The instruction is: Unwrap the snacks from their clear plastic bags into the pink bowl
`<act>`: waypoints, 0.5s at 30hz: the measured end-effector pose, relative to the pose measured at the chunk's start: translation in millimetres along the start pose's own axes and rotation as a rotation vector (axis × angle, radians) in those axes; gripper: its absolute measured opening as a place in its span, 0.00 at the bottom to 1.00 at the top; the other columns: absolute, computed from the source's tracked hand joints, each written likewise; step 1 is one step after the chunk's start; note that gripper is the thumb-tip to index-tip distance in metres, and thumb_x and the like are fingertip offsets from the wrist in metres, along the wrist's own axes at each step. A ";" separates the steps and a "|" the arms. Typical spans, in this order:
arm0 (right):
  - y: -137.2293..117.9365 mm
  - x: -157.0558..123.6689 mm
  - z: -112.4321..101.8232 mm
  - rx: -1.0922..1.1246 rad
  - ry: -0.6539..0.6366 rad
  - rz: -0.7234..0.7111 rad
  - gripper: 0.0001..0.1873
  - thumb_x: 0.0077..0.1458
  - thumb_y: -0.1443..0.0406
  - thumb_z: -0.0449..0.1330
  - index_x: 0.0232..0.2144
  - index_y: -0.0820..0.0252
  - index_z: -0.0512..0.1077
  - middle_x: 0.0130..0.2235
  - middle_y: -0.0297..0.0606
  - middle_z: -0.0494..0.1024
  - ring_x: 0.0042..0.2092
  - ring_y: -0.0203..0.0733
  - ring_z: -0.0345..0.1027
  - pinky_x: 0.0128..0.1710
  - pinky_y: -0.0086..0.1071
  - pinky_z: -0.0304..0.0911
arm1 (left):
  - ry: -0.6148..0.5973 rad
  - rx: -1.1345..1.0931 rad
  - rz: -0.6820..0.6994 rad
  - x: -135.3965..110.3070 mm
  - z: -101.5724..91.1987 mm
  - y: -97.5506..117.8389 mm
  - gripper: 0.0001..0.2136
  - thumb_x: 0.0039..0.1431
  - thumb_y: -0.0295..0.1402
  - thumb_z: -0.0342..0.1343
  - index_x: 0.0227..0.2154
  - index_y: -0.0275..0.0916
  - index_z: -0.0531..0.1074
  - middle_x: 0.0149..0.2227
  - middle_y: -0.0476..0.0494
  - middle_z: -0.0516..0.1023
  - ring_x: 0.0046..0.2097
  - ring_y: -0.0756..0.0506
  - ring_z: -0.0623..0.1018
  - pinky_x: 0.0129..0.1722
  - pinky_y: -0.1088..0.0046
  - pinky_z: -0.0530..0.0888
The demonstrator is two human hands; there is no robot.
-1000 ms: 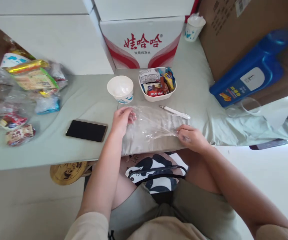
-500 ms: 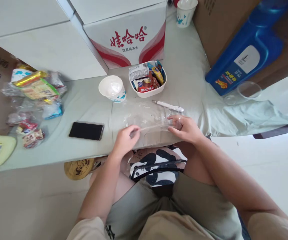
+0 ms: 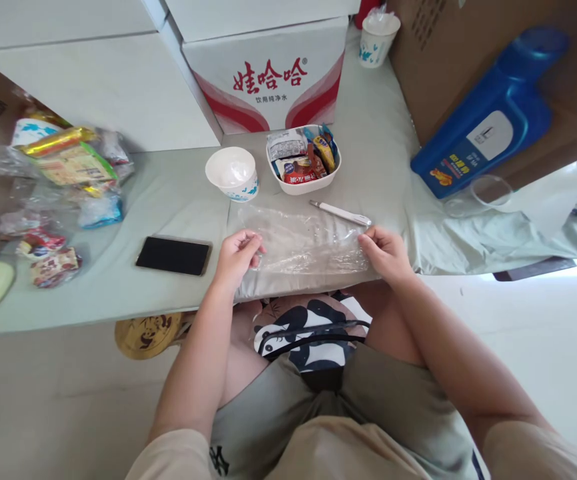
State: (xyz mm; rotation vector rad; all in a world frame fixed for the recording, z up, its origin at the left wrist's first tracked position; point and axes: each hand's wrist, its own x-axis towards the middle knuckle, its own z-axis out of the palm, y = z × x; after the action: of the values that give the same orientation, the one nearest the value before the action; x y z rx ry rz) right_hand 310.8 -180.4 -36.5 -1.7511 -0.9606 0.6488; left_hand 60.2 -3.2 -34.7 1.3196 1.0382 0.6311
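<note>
A clear plastic bag (image 3: 308,243) lies spread between my two hands near the table's front edge. My left hand (image 3: 239,257) pinches its left end, fingers closed. At the right end, my right hand (image 3: 384,252) grips the film between thumb and curled fingers. Just beyond the bag lies a white pen-like tool (image 3: 341,213), its lower end close to my right fingertips. Behind it stands a white tub (image 3: 304,187) filled with wrapped snacks. To its left is a paper cup (image 3: 241,190) with crumpled clear plastic inside.
A black phone (image 3: 173,256) lies left of my left hand. Wrapped snacks and bags (image 3: 71,177) pile up at far left. White cartons (image 3: 271,83) line the back. A blue bottle (image 3: 488,127), a clear cup (image 3: 488,193) and another paper cup (image 3: 375,50) are on the right.
My hands have moved apart, the left one slightly left and the right one to the right. The plastic bag is now stretched wider and flatter between them.
</note>
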 end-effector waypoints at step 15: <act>2.8 4.0 17.4 0.217 0.098 0.116 0.12 0.52 0.55 0.62 0.30 0.55 0.66 0.29 0.30 0.76 0.23 0.32 0.64 0.23 0.28 0.59 | 0.097 -0.029 -0.012 4.5 -4.9 -1.3 0.12 0.54 0.42 0.62 0.27 0.39 0.70 0.21 0.51 0.75 0.18 0.54 0.71 0.16 0.81 0.63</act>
State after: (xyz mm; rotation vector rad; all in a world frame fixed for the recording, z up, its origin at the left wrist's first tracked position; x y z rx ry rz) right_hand 300.2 -168.8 -45.4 -1.6374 -0.6983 0.7071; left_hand 57.6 2.8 -36.8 1.2674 1.1107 0.7043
